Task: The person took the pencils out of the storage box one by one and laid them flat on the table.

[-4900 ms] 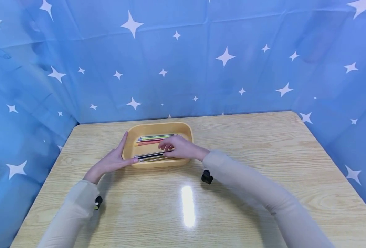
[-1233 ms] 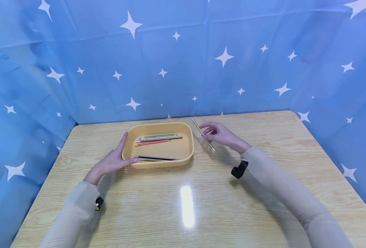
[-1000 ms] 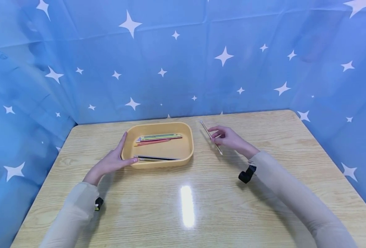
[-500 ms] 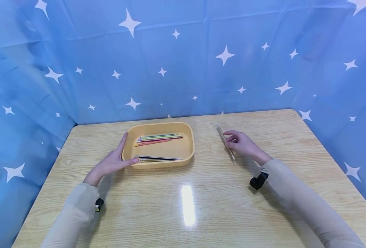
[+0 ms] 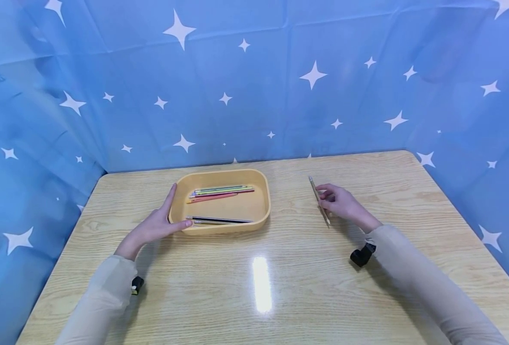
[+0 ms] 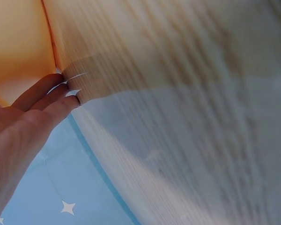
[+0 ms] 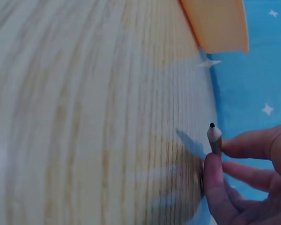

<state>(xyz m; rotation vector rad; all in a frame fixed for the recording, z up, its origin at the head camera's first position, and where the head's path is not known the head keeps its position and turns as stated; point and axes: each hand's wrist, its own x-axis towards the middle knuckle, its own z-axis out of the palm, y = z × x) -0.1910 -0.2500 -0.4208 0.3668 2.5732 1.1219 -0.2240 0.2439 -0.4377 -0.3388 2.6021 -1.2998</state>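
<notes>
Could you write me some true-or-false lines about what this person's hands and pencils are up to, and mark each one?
1. The right hand pinches a pencil. True.
2. The left hand touches the yellow tray. True.
3. The pinched pencil is inside the tray. False: it is outside, to the tray's right.
4. The tray's pencils lie in one bundle. False: colourful pencils lie toward the far side, darker pencils along the near wall.
5. The backdrop is plain green. False: it is a blue curtain with white stars.
</notes>
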